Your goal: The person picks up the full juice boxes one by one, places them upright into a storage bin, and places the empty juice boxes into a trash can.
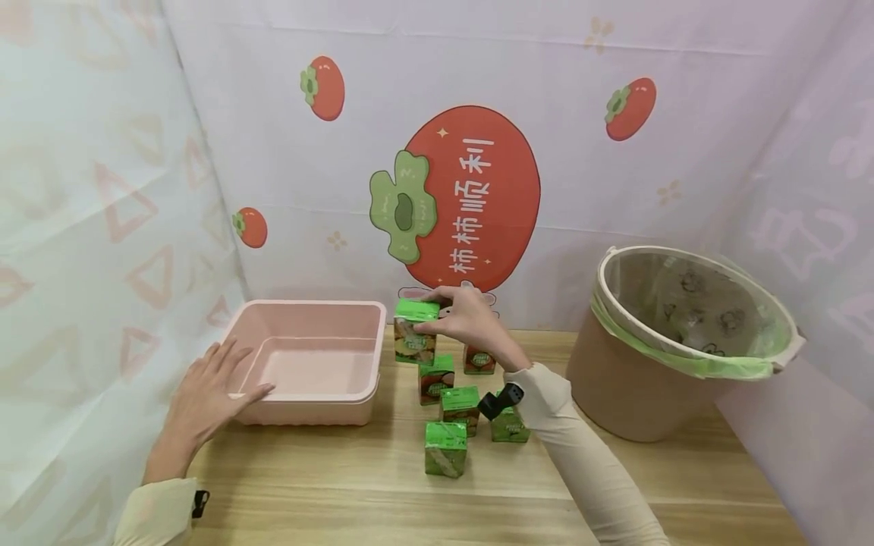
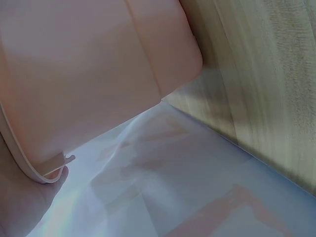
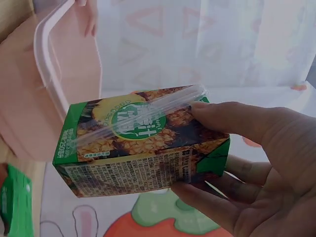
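My right hand (image 1: 467, 315) grips a green juice box (image 1: 413, 345) by its upper end, thumb on one side and fingers on the other. Pineapple pictures and a wrapped straw show on that juice box (image 3: 143, 128) in the right wrist view. It hangs just beyond the right rim of a pink plastic bin (image 1: 307, 413). My left hand (image 1: 205, 390) rests on the bin's left rim with fingers spread over it. In the left wrist view, part of the left hand (image 2: 24, 197) shows at the rim, beside the bin's outer wall (image 2: 89, 74).
Several more juice boxes (image 1: 446, 449) stand on the wooden table (image 1: 328, 485) below my right hand. At the right is a large bucket (image 1: 614, 379) lined with a green-edged bag. A patterned cloth (image 1: 287, 174) hangs behind and along the sides.
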The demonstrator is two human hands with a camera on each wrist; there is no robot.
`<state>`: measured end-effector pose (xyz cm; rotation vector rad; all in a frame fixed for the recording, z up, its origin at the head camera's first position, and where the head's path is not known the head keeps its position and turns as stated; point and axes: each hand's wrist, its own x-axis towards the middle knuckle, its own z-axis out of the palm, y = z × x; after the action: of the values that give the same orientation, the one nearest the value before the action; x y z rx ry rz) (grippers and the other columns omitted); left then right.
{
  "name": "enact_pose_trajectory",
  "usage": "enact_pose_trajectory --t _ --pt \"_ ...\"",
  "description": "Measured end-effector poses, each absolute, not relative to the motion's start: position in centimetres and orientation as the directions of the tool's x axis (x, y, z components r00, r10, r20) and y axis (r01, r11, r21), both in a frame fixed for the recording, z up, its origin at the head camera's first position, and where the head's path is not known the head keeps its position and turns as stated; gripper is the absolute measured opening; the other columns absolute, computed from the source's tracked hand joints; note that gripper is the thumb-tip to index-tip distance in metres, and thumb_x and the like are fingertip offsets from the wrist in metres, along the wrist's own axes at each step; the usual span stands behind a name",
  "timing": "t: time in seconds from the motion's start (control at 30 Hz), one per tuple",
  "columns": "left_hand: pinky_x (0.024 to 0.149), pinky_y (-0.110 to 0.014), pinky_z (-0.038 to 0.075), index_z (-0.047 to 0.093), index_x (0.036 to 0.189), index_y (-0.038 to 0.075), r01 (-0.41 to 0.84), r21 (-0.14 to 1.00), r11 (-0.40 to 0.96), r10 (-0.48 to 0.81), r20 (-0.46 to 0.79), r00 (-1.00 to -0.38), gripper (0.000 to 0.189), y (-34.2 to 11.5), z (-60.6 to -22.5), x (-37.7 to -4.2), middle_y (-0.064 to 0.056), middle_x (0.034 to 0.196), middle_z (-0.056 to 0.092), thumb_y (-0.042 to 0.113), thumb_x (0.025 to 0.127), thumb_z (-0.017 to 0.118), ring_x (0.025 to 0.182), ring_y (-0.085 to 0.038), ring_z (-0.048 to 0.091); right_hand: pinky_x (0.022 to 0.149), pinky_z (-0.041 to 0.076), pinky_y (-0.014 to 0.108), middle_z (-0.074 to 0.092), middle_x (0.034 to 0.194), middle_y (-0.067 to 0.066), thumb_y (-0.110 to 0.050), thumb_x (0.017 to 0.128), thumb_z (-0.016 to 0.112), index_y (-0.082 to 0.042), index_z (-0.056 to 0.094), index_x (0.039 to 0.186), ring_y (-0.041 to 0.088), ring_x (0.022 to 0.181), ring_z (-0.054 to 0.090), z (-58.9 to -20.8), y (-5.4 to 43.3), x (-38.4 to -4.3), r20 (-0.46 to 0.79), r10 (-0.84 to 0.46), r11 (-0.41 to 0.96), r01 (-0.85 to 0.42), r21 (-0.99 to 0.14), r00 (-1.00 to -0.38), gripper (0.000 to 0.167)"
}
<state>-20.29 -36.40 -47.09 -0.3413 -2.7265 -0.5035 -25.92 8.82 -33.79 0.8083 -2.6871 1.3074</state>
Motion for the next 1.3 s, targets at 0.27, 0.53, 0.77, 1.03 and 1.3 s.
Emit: enact_pose_trajectory --t 0.27,0.53,0.77,1.03,1.3 --pt "0.121 -0.072 0.017 0.048 0.152 0.006 0.288 0.303 0.909 0.169 0.364 -0.916 0.082 -36.2 -46.9 -20.3 -0.026 0.166 0.034 0.056 0.093 0.073 0.153 -0.053 0.025 0.076 0.058 0.026 0.079 0.102 0.005 -0.022 0.082 0.093 -0.004 0.078 0.117 0.015 0.087 0.071 -33.4 5.3 -26.6 0.282 -0.467 0.466 -0.504 -0.727 -0.838 0.042" --pt "0.122 -0.072 0.016 0.047 0.153 0.007 0.289 0.302 0.909 0.169 0.365 -0.915 0.082 -36.0 -47.0 -20.5 -0.025 0.167 0.033 0.056 0.093 0.073 0.153 -0.052 0.027 0.074 0.056 0.022 0.078 0.099 0.005 -0.018 0.082 0.093 -0.004 0.078 0.114 0.012 0.083 0.068 -33.6 2.1 -26.8 0.276 -0.487 0.444 -0.507 -0.739 -0.828 0.038" --pt "0.121 -0.073 0.016 0.047 0.154 0.007 0.282 0.303 0.910 0.164 0.362 -0.918 0.082 -36.1 -47.0 -20.3 -0.025 0.168 0.032 0.056 0.093 0.072 0.153 -0.053 0.027 0.071 0.054 0.018 0.079 0.101 0.009 -0.018 0.082 0.093 -0.001 0.078 0.114 0.008 0.081 0.068 -34.5 -0.7 -27.1 0.288 -0.516 0.444 -0.539 -0.716 -0.807 0.040" --pt "0.122 -0.072 0.016 0.047 0.153 0.006 0.275 0.302 0.913 0.158 0.360 -0.919 0.082 -35.9 -46.9 -20.2 -0.026 0.167 0.032 0.056 0.093 0.072 0.153 -0.052 0.026 0.072 0.053 0.015 0.080 0.103 0.007 -0.018 0.080 0.094 -0.003 0.079 0.112 0.004 0.082 0.067 -36.5 -2.7 -27.1 0.256 -0.532 0.470 -0.533 -0.703 -0.807 0.039" --pt "0.123 -0.071 0.015 0.047 0.154 0.006 0.279 0.303 0.911 0.159 0.367 -0.916 0.083 -35.9 -46.9 -20.3 -0.026 0.167 0.033 0.056 0.093 0.072 0.153 -0.051 0.026 0.074 0.052 0.014 0.080 0.105 0.008 -0.016 0.078 0.096 -0.002 0.078 0.112 0.007 0.086 0.067 -38.4 -3.9 -27.3 0.243 -0.511 0.489 -0.512 -0.706 -0.824 0.041"
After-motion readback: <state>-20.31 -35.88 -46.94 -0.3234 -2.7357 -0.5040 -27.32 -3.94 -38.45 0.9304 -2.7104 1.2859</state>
